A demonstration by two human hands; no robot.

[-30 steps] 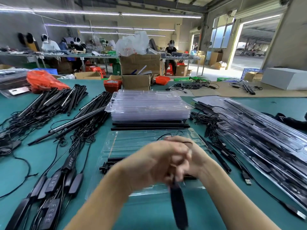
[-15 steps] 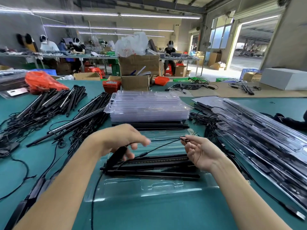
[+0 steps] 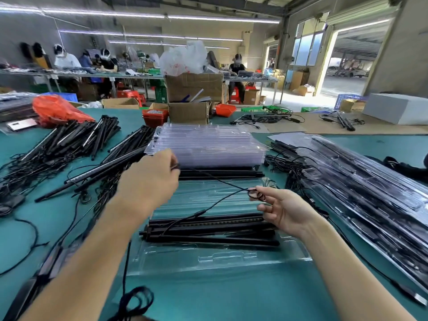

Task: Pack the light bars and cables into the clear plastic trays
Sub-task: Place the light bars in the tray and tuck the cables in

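An open clear plastic tray [image 3: 217,258] lies on the green table in front of me, with black light bars [image 3: 208,230] across its middle. A thin black cable [image 3: 215,181] runs taut between my hands above the tray. My left hand [image 3: 150,181] pinches one end near the tray stack. My right hand [image 3: 280,209] pinches a small coil of the cable at its fingertips. More cable hangs in a loop [image 3: 136,300] near the bottom edge.
A stack of empty clear trays [image 3: 206,144] sits behind the open one. Loose light bars with tangled cables [image 3: 69,144] cover the left side, controllers [image 3: 46,267] lower left. Packed trays [image 3: 370,195] are piled on the right. Cardboard boxes [image 3: 190,98] stand further back.
My left hand rose and moved back toward the tray stack, pulling the cable taut. My right hand stayed near the tray's right side, still pinching the coil. A second ago both hands were together.
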